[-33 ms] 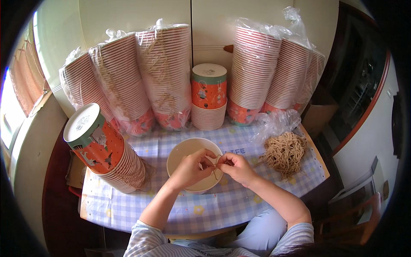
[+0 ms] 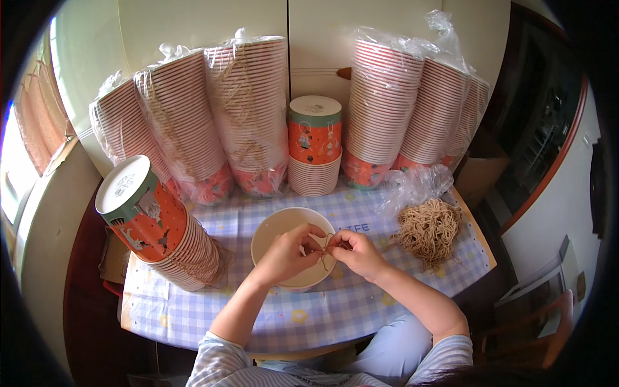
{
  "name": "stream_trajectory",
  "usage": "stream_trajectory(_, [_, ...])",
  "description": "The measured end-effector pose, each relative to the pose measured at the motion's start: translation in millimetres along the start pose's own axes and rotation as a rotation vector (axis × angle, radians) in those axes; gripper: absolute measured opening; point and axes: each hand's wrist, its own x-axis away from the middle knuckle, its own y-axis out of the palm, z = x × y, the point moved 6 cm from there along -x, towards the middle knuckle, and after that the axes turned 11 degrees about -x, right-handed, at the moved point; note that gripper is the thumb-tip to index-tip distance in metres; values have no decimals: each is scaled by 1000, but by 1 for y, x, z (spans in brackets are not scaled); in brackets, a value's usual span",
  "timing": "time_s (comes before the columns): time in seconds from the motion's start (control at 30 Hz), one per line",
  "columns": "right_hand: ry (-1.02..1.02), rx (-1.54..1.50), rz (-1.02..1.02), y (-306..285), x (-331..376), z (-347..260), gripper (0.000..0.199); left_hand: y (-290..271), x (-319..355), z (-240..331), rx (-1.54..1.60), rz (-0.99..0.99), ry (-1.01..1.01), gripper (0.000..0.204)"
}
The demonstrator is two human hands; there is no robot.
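Left fingers (image 2: 313,230) and right fingers (image 2: 342,235) pinch tan cord (image 2: 324,260) (thin) over 1 bowl (image 2: 263,237).

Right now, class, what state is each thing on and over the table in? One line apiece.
Left hand, pinching a strand
Right hand, pinching it too
Bowl, upright, open
Cord pile, tangled
Loose bag, crumpled
Front cups, nested, upside down
Middle cups, nested, upside down
Tall stacks, nested, bagged
Tablecloth, spread out

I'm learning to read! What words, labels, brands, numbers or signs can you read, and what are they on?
Tablecloth: blue letters right of the bowl; I won't copy them out.
Left cup stack: base print, too small to read.
Middle cup stack: base print, too small to read.
Shirt: dark lettering at the lower edge, too unclear to read.
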Motion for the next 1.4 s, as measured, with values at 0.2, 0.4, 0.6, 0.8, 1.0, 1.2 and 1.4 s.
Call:
stream_trajectory(0.2, [-34, 86, 1, 1, 1, -4, 7, -1, -1, -1, 82, -48, 34, 33])
stream_trajectory(0.4, [-79, -5, -16, -4, 2, -5, 9, -1, -1, 3, 310, -164, 3, 36])
stream_trajectory(0.6, [-312, -168, -7, 3, 10, -32, 17, -1, 1, 5, 507, -223, -38, 38])
stream_trajectory(0.8, [-473, 206, -119, 12, 21, -47, 20, 2, 0, 6, 685, -261, -40, 39])
stream_trajectory(1.0, [-632, 381, -103, 21, 24, -60, 17, 5, 1, 3, 757, -293, -18, 38])
stream_trajectory(1.2, [-719, 455, -93, 21, 27, -62, 13, 8, 0, 4, 759, -308, -9, 37])
stream_trajectory(1.4, [-597, 392, -67, 17, 25, -57, 18, 4, 1, 4, 746, -269, -3, 37])
